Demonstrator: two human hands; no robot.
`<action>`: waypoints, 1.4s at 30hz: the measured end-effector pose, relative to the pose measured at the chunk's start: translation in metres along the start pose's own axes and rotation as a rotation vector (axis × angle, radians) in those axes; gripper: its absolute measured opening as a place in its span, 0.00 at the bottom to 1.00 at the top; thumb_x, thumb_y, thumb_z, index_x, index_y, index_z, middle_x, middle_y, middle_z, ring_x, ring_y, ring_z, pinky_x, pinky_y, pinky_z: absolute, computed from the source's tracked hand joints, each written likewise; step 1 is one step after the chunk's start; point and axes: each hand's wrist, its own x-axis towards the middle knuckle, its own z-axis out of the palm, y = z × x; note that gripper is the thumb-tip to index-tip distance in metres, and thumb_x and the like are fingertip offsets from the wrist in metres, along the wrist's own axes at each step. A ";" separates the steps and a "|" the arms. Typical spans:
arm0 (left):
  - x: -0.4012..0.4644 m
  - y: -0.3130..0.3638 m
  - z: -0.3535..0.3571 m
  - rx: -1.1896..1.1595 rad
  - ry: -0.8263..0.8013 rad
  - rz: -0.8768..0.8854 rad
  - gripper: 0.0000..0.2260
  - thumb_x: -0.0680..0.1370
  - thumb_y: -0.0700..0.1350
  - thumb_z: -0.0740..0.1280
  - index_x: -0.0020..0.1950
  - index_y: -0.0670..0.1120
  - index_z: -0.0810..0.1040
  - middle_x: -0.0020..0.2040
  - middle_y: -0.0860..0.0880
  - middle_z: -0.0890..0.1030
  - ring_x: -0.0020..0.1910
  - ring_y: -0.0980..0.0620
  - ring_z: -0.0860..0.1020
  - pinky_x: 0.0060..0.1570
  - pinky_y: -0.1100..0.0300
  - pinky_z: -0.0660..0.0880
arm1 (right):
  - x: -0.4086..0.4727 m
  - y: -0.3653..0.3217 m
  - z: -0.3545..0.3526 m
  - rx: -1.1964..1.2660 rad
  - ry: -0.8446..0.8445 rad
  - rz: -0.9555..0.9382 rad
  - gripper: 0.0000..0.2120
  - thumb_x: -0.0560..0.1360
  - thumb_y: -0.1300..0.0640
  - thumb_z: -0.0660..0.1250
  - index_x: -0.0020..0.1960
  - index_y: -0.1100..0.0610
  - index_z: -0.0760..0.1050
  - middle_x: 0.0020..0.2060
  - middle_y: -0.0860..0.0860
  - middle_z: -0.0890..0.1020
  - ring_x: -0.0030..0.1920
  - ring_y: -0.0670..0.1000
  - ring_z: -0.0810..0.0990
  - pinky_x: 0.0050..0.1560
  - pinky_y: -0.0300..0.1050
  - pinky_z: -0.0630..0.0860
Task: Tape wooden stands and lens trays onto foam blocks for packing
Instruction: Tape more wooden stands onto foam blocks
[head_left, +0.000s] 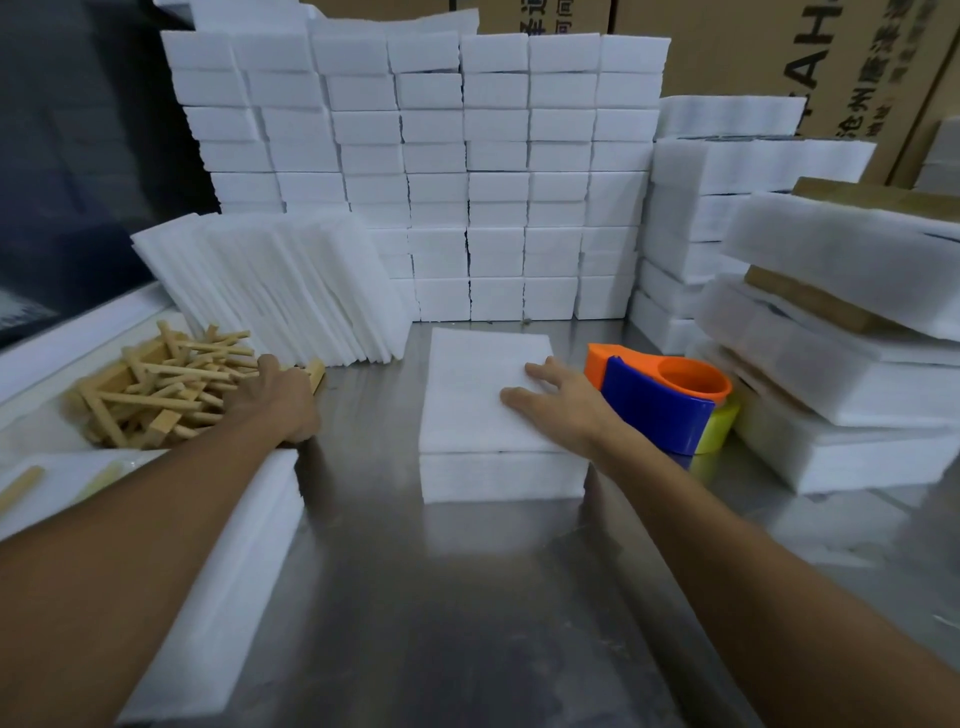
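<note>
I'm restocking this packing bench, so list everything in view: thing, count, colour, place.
foam block: one, white, table centre
foam block stacks: many, white, back wall
foam sheets: leaning bundle, white, back left
wooden stands: a pile, tan, left
tape dispenser: one, orange and blue, right of centre block
packed foam bundles: several, white with wood, right
cardboard boxes: several, brown, behind
metal table: one, grey
left hand: reaching into wooden stands
right hand: flat on foam block

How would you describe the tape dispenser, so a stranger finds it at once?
Start from the steel table. Just right of the foam block under the right hand stands the tape dispenser. It alone is orange and blue among white foam.
</note>
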 end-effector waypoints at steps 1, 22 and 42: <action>0.001 0.001 0.001 -0.002 -0.001 -0.007 0.21 0.75 0.44 0.67 0.67 0.42 0.71 0.70 0.41 0.61 0.62 0.38 0.73 0.53 0.49 0.72 | 0.001 0.001 -0.001 0.020 -0.005 0.005 0.32 0.76 0.44 0.70 0.77 0.50 0.66 0.80 0.45 0.56 0.78 0.50 0.59 0.67 0.42 0.61; -0.020 0.038 -0.055 -0.892 0.017 -0.154 0.07 0.74 0.44 0.62 0.43 0.40 0.73 0.42 0.42 0.79 0.37 0.44 0.75 0.35 0.58 0.69 | -0.002 0.003 -0.009 0.216 -0.014 0.012 0.22 0.80 0.54 0.66 0.74 0.48 0.70 0.79 0.44 0.58 0.75 0.48 0.63 0.59 0.38 0.62; -0.084 0.117 -0.053 -2.029 0.218 0.030 0.11 0.83 0.46 0.63 0.46 0.40 0.77 0.37 0.44 0.80 0.27 0.52 0.77 0.34 0.59 0.80 | -0.007 0.002 -0.004 -0.079 0.247 -0.146 0.12 0.75 0.51 0.73 0.57 0.52 0.83 0.62 0.47 0.80 0.57 0.45 0.77 0.54 0.39 0.74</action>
